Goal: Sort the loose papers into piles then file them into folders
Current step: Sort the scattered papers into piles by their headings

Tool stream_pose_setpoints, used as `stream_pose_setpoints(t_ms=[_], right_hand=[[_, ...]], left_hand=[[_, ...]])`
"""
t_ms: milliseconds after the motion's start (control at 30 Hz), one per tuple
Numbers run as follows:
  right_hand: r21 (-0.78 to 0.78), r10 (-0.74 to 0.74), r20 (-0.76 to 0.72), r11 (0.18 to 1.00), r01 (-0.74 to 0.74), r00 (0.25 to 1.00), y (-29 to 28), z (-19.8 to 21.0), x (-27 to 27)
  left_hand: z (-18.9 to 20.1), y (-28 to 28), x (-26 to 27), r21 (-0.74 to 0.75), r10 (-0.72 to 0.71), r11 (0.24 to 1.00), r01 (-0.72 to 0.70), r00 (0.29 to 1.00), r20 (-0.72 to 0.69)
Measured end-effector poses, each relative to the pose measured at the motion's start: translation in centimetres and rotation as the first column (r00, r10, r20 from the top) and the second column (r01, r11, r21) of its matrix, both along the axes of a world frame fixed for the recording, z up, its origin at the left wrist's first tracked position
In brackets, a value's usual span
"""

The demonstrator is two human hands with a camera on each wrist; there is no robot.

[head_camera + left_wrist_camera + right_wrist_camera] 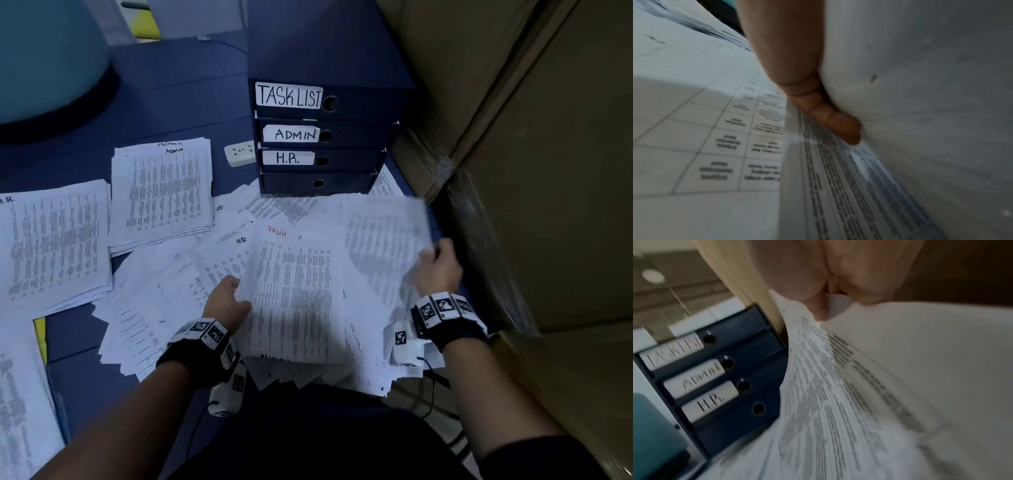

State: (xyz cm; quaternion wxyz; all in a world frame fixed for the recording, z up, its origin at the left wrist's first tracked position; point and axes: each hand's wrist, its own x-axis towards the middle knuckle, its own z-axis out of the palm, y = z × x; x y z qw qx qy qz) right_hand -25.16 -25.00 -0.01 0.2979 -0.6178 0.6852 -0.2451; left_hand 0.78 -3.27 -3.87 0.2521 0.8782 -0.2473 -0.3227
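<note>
Left hand: left hand [227, 301] grips the left edge of a held stack headed "Task List" in red [291, 294]; in the left wrist view the fingers [840, 125] are tucked under the lifted sheets, thumb side hidden.
Right hand: right hand [436, 270] pinches the corner of a single sheet [383, 233], raised off the heap and motion-blurred; the right wrist view shows thumb and fingertips [818, 305] closed on that corner.
Loose papers: unsorted heap [164, 308] fanned across the blue desk [178, 96] in front of the person, some pages marked "HR" by hand.
ADMIN pile: squared stack [161, 192], labelled "Admin" at its top edge, left of the folders.
H.R. pile: stack [51, 246] at the left, just beside the ADMIN pile.
Third pile: partly in view at the lower left edge [20, 404]; heading not legible.
Folders: four dark blue box files stacked flat [342, 137], spines toward the person, labelled TASK LIST, ADMIN, H.R.; bottom spine bare. Lowest file rests on the far edge of the heap.
Surroundings: white power socket [240, 153] left of the folders; cardboard boxes [548, 171] along the right; teal rounded object [44, 54] upper left.
</note>
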Motion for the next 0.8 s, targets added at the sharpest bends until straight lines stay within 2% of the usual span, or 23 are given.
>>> stream_pose_setpoints(t_ms=[67,167,300,367,433,500,567,667,800], right_hand=[[-0.147,-0.026,0.093,0.988,0.04,0.995,-0.3,2.6,-0.5],[-0.321,0.006,0.143,0.946,0.041,0.99,-1.0,5.9,-1.5],[-0.323,0.073,0.225,0.946,0.004,0.972,-1.2,8.2,-1.9],[-0.263,0.123,0.311,0.964,-0.039,0.943,-0.9,8.4,-1.4],[-0.161,0.155,0.387,0.982,-0.099,0.909,-0.8,7.2,-0.6],[-0.043,0.189,0.375,0.981,-0.187,0.907,-0.2,5.2,0.6],[0.093,0.213,0.379,0.959,-0.266,0.9,0.8,3.0,2.0],[0.342,0.115,0.372,0.906,-0.251,0.921,2.6,0.2,4.1],[0.417,0.175,0.319,0.857,-0.304,0.931,3.9,-2.6,5.8]], left_hand=[[-0.3,0.4,0.5,-0.048,0.033,0.998,-0.035,0.999,-0.042],[0.1,0.7,0.6,-0.126,0.01,0.992,-0.017,0.998,-0.055],[0.9,0.7,0.1,-0.141,-0.079,0.987,0.074,0.997,-0.027],[0.5,0.7,0.3,-0.12,-0.169,0.978,0.17,0.986,0.019],[0.3,0.6,0.6,-0.105,-0.15,0.983,0.153,0.988,0.034],[0.5,0.5,0.7,-0.112,-0.118,0.986,0.121,0.993,0.029],[1.0,0.3,0.5,-0.179,-0.105,0.978,0.107,0.994,0.019],[1.3,-0.1,0.3,-0.273,-0.053,0.961,0.042,0.998,-0.033],[1.1,-0.2,0.1,-0.29,-0.036,0.957,0.026,0.999,-0.029]])
